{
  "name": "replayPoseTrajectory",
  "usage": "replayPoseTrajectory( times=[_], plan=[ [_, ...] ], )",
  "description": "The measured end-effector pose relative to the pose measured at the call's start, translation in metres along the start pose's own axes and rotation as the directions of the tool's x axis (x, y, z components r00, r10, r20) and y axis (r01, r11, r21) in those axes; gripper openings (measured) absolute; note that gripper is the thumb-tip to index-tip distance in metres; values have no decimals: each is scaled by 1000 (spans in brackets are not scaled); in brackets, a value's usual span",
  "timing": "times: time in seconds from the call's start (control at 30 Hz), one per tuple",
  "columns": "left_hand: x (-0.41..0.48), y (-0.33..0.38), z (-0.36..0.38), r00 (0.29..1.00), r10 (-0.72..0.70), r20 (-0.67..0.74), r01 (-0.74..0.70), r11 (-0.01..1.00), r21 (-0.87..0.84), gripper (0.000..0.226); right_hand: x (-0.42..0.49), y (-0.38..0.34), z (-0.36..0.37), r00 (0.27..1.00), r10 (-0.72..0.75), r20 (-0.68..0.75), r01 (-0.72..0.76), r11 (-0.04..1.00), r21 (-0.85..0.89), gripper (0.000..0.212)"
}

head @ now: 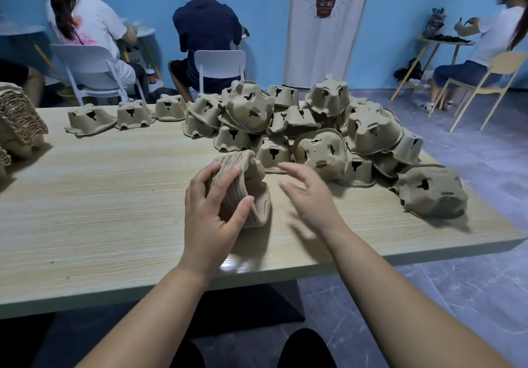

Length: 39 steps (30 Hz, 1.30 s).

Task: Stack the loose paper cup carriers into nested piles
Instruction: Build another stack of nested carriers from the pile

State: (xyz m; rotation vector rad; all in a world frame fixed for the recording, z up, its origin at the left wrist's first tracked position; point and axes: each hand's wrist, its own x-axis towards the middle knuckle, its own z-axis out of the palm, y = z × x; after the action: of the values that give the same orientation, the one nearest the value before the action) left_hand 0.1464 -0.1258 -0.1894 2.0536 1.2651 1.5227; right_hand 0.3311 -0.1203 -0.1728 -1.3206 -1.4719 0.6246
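Note:
A nested pile of brown pulp cup carriers lies on its side on the wooden table near the front middle. My left hand grips this pile, fingers over its top edge and thumb against its side. My right hand hovers just right of the pile, blurred, fingers spread and loosely bent, holding nothing. Behind both hands a heap of several loose cup carriers covers the table's right half. One loose carrier lies apart at the right edge.
Three single carriers stand in a row at the far left of the table. A tall nested stack sits at the left edge. People sit on chairs behind the table, facing away. The table's front edge runs below my wrists.

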Motion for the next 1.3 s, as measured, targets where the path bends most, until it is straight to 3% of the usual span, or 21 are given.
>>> replayPoseTrajectory(
  times=[0.1,0.2,0.3,0.4,0.6,0.7,0.83,0.93,1.03,1.17,1.3],
  plan=[
    [0,0,0,1000,-3,9,3,1000,5,47,2,8,-26,945,-26,-327,-6,995,-99,24],
    [-1,1,0,1000,-4,10,4,1000,2,48,11,20,-47,854,125,-505,-200,975,-96,34],
    [-1,0,-1,1000,-3,11,3,1000,6,48,25,30,-56,862,301,-408,-341,940,-27,58],
    [0,-1,-2,1000,4,19,-4,1000,9,49,34,32,-57,864,348,-363,-348,935,67,66],
    [0,-3,-4,1000,10,30,-10,1000,20,50,30,14,-56,863,435,-258,-348,881,322,66],
    [0,-3,-5,999,9,41,-9,1000,18,51,18,4,-63,865,463,-194,-359,841,404,46],
    [0,-4,-5,999,18,39,-18,1000,16,50,-3,2,-76,913,348,-214,-289,920,264,23],
    [0,-4,-4,999,12,38,-13,1000,12,50,-22,8,-86,968,56,-246,-75,995,-71,20],
    [0,-4,-4,999,16,35,-16,1000,5,51,-39,17,-92,970,-206,-133,143,917,-373,24],
    [0,-3,-5,999,15,32,-15,1000,-5,51,-48,18,-95,978,-208,17,198,904,-379,37],
    [0,-3,-5,1000,10,27,-10,1000,-3,52,-48,7,-97,998,-46,48,55,974,-221,41]
  ],
)
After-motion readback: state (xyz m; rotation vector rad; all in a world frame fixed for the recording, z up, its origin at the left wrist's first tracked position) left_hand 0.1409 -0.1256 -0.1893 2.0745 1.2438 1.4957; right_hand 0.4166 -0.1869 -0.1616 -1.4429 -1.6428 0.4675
